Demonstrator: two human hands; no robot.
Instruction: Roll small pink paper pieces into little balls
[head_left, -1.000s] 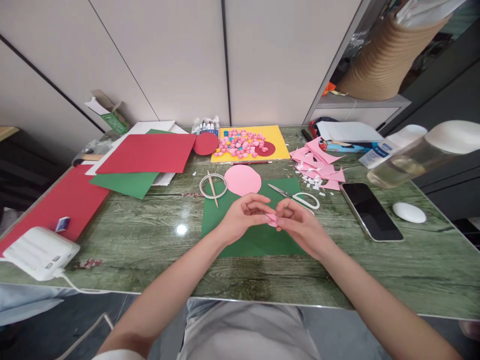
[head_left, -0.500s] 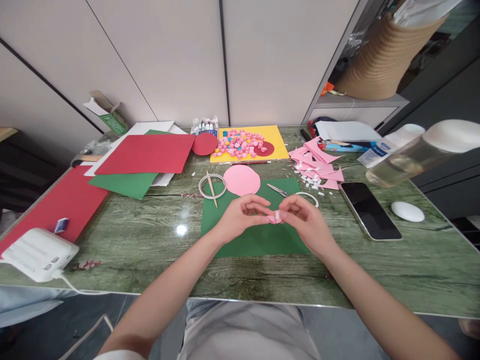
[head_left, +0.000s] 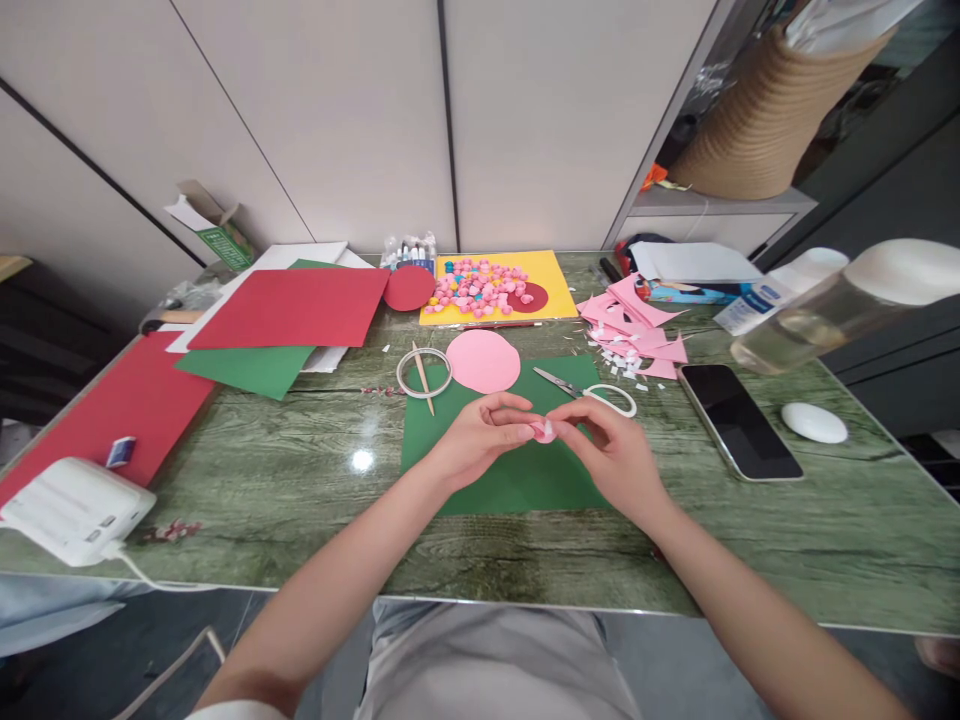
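Between the fingertips of both hands is a small curled piece of pink paper (head_left: pixel 543 431) with a white patch on it. My left hand (head_left: pixel 484 434) pinches its left side, and my right hand (head_left: pixel 611 446) pinches its right side. Both are held above a green paper sheet (head_left: pixel 517 485). A pink paper circle (head_left: pixel 484 361) lies just beyond my left hand. Scissors with white handles (head_left: pixel 585 389) rest behind my right hand, blades pointing left. A roll of tape (head_left: pixel 401 372) lies to the left with a pointed wooden stick (head_left: pixel 423 378) across it.
Many small pink, blue and yellow pieces lie on a yellow sheet (head_left: pixel 555 280) at the back. Pink paper scraps (head_left: pixel 637 315) with white bits are on the right, near a phone (head_left: pixel 739 420), a white mouse (head_left: pixel 814 423) and a bottle (head_left: pixel 810 325). Red sheets (head_left: pixel 292 308) lie left.
My right hand has shifted slightly left and its fingers have closed in, uncovering the scissors' handles. The pink paper looks more curled than before and is still held by both hands.
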